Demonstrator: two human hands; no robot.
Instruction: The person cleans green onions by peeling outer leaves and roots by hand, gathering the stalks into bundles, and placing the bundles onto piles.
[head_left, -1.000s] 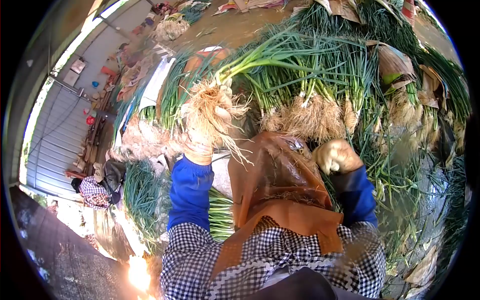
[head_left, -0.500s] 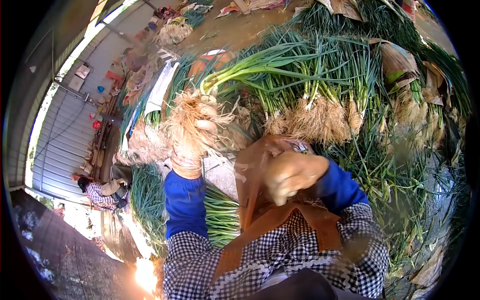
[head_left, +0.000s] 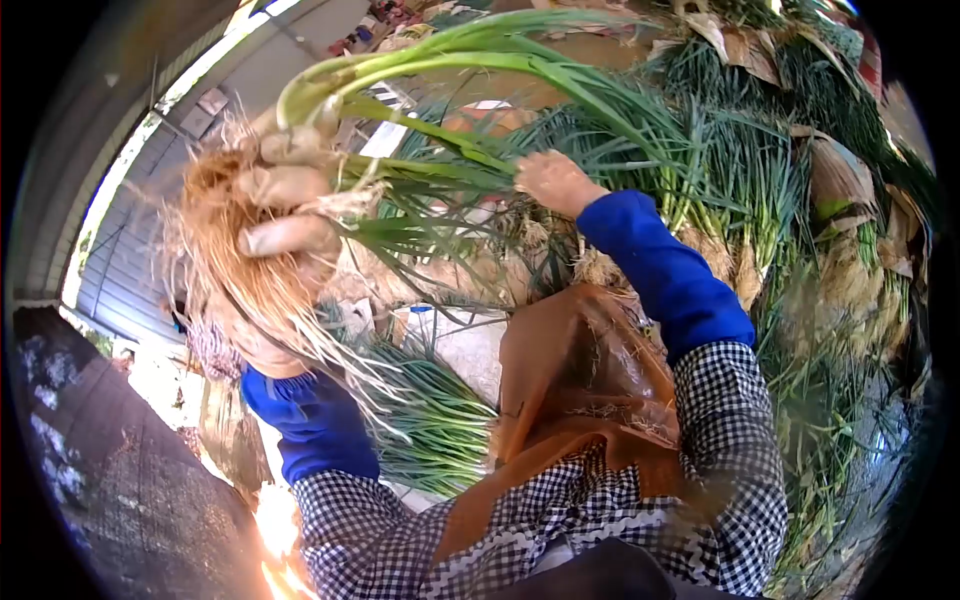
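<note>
My left hand (head_left: 290, 195) is raised at the left, fingers closed around a bunch of green onions (head_left: 400, 68). Its pale stringy roots (head_left: 225, 230) hang over the hand and wrist, and the long leaves arch to the right. At the centre, my right hand (head_left: 555, 182) is closed on some lower green leaves of the same bunch, partly hidden by its own fist. A pile of trimmed green onions (head_left: 440, 420) lies below, left of the brown plastic apron (head_left: 590, 370) over my lap.
Rooted green onions (head_left: 720, 180) stand in bundles across the back and right. Loose leaves (head_left: 820, 420) litter the right side. Brown wrapping (head_left: 842, 180) covers some bundles. A person in checked clothing (head_left: 212, 350) is partly visible beyond my left arm.
My left hand has moved up and left with the bunch, nearer the camera. My right hand has gone from over the apron up to the leaves and closed on some.
</note>
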